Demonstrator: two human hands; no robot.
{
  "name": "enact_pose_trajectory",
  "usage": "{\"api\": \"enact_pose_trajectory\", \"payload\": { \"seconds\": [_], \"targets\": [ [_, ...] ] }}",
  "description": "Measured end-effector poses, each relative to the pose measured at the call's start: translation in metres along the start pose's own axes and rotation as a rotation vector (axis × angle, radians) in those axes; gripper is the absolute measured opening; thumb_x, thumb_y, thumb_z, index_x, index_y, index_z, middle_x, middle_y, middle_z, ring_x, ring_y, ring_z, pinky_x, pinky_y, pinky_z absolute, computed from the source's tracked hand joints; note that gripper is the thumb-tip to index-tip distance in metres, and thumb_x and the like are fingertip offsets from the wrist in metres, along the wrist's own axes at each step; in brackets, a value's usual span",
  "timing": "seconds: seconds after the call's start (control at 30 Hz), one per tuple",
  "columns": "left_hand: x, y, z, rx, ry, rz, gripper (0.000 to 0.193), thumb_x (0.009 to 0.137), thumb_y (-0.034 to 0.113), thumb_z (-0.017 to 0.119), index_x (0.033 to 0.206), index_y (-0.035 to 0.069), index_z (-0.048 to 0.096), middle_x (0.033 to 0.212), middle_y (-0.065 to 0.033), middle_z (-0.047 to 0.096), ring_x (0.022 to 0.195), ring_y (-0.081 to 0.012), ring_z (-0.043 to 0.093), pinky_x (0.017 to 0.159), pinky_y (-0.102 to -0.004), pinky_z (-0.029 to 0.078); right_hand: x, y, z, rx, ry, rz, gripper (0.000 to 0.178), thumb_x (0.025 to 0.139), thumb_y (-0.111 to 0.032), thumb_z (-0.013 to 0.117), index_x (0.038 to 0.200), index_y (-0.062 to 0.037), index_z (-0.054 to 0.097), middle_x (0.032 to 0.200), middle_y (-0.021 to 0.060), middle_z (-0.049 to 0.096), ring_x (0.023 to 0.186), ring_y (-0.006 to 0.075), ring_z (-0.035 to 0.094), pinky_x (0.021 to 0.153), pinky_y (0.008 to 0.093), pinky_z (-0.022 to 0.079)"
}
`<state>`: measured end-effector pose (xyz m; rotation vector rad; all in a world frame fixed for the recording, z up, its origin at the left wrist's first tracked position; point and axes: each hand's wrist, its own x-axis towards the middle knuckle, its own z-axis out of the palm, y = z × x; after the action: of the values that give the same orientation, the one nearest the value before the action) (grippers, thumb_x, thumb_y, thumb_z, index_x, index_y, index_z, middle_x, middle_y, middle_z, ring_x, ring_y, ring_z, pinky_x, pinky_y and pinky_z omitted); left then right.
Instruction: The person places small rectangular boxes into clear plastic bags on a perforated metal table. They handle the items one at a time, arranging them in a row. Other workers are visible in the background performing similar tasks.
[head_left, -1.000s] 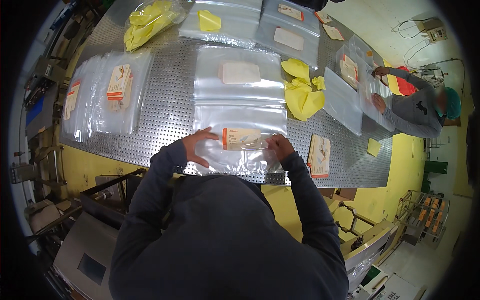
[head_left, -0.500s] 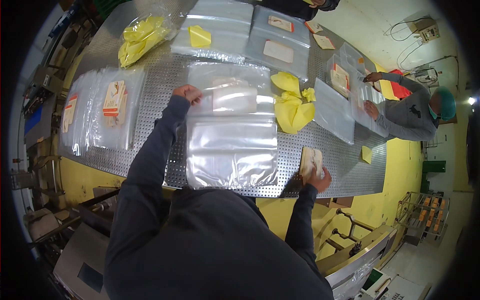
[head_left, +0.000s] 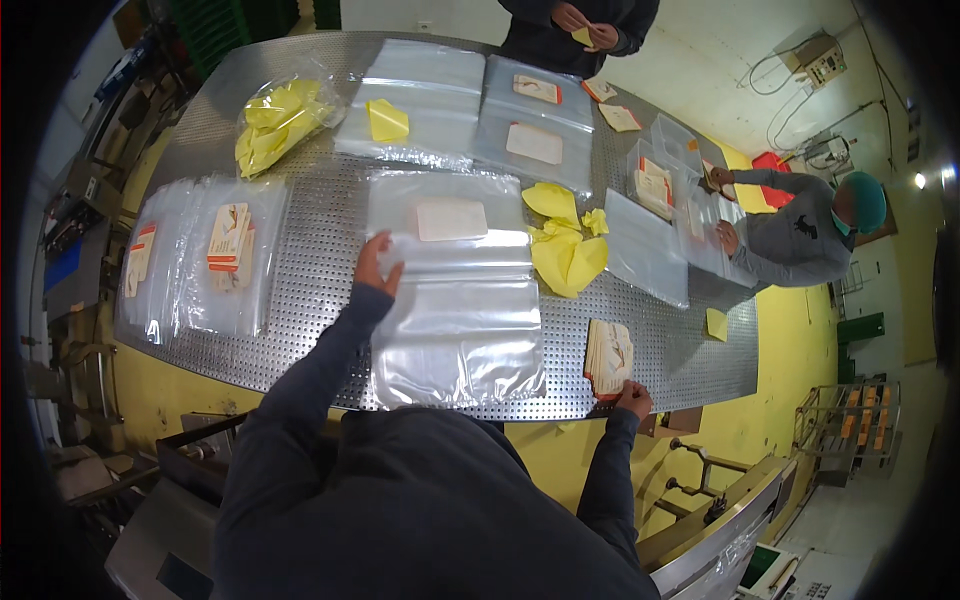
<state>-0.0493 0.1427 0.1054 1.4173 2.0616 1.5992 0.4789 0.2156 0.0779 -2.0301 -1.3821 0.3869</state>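
In front of me lie clear plastic bags [head_left: 455, 345], flat on the perforated metal table. A pale rectangular card [head_left: 452, 219] shows through the upper part of the top bag. My left hand [head_left: 380, 266] is at that bag's left edge, fingers apart and holding nothing. Right of the bags sits a stack of printed cards [head_left: 608, 352] with red edges. At the stack's lower right corner my right hand [head_left: 633, 400] has its thumb and fingers pinched on a card. Crumpled yellow sheets [head_left: 570, 262] lie between the bags and the stack.
More bags with cards [head_left: 230, 270] lie at the left. A bag of yellow sheets [head_left: 283, 122] is behind them. Further bags [head_left: 415, 95] and clear bins [head_left: 675, 150] stand farther back. Co-workers are at the right [head_left: 800, 225] and far side [head_left: 580, 35].
My left hand has let go of the bag's edge and opened. The bag's raised upper sheet now lies flatter. My right hand has moved to the stack's lower corner. The view has shifted.
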Motion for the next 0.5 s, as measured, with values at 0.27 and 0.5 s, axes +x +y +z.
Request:
{"api": "enact_pose_trajectory", "payload": {
  "seconds": [0.27, 0.5],
  "targets": [
    [-0.072, 0.076, 0.007, -0.216, -0.174, -0.084, 0.055, 0.066, 0.016, 0.077, 0.114, 0.008, 0.051, 0.107, -0.0087, 0.052, 0.101, -0.0218, 0.050, 0.084, -0.0349, 0.042, -0.033, -0.053, -0.012, 0.302, 0.379, -0.181, 0.026, 0.091, -0.020, 0.052, 0.089, 0.0049, 0.059, 0.073, 0.0081, 0.061, 0.066, 0.0136, 0.053, 0.062, 0.0285, 0.045],
    [-0.083, 0.135, 0.058, -0.958, -0.591, -0.345, 0.058, 0.074, 0.014, 0.074, 0.122, 0.000, 0.045, 0.102, -0.0104, 0.061, 0.092, -0.0170, 0.058, 0.084, -0.0341, 0.047, -0.130, -0.191, 0.032, 0.426, -0.469, -0.667, 0.019, 0.090, -0.017, 0.052, 0.086, 0.0011, 0.054, 0.069, 0.0027, 0.054, 0.056, 0.0087, 0.050, 0.045, 0.0238, 0.038]
  ]
}}
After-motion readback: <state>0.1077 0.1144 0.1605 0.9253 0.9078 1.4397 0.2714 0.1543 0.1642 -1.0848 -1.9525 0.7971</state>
